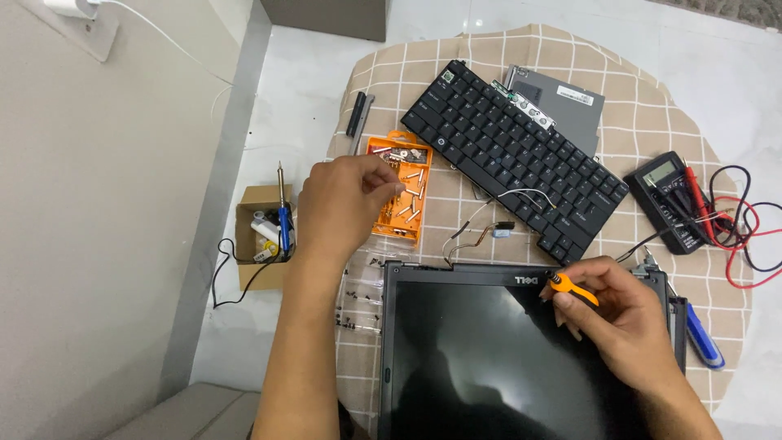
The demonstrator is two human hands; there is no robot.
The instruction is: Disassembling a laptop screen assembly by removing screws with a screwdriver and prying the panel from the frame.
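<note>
Orange plastic marks both things you have in hand: the bit case (397, 189) under your left hand (346, 204), and the small screwdriver (573, 290) in your right hand (615, 314).

The case sits on the checked cloth (570, 65) toward the table's left edge, just left of the loose keyboard (513, 155). Its bits look like small, hard, smooth metal pieces, light and likely to slip or roll, so pinch one by its middle between fingertip and thumb. The case itself seems light enough to slide if you push on it.

Your left hand hangs palm-down over the case, wrist bent, thumb and fingertips drawn together above the bits; whether they already clamp a bit, I cannot tell.

The screwdriver lies at the top right corner of the laptop screen (472, 358), near the table's front edge. It is light and stiff with a short handle; hold it by the handle. Your right hand curls around it, fingers closed on the handle, thumb on top, forearm coming in from the lower right.

The screen glass is fragile, so keep the tip off it. A multimeter (672, 200) sits near the right edge.
</note>
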